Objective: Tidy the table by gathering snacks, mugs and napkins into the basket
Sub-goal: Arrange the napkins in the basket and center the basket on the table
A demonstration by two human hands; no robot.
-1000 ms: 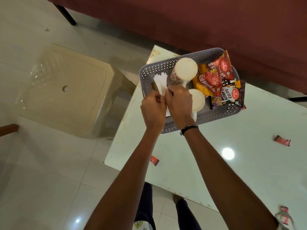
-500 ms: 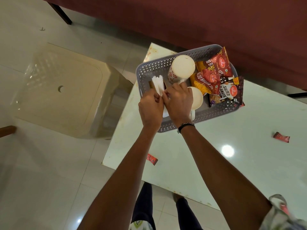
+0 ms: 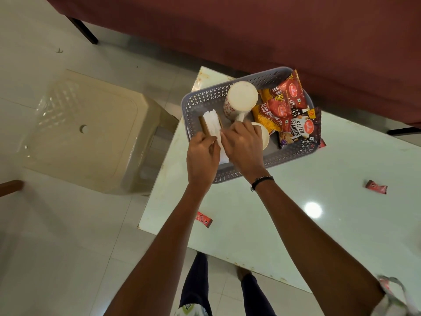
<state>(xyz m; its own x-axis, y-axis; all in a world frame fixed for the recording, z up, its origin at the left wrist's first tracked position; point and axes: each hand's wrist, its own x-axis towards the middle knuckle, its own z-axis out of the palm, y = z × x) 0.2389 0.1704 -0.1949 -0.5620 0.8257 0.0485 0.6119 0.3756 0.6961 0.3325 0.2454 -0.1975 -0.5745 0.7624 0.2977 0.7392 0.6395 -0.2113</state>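
Observation:
A grey perforated basket stands at the far left corner of the pale table. Inside it are a white mug lying on its side, a second white mug mostly hidden by my right hand, and several red, yellow and black snack packets. A wooden holder with white napkins stands in the basket's left part. My left hand grips the holder's near end. Fingers of my right hand press the napkins from the right.
Two small red sachets lie on the table, one near the front left edge, one at the right. A beige plastic stool stands left of the table. A dark red sofa runs behind it. My legs show below.
The napkin holder has settled lower into the basket's left part, with both hands still on it. The camera view shifted slightly.

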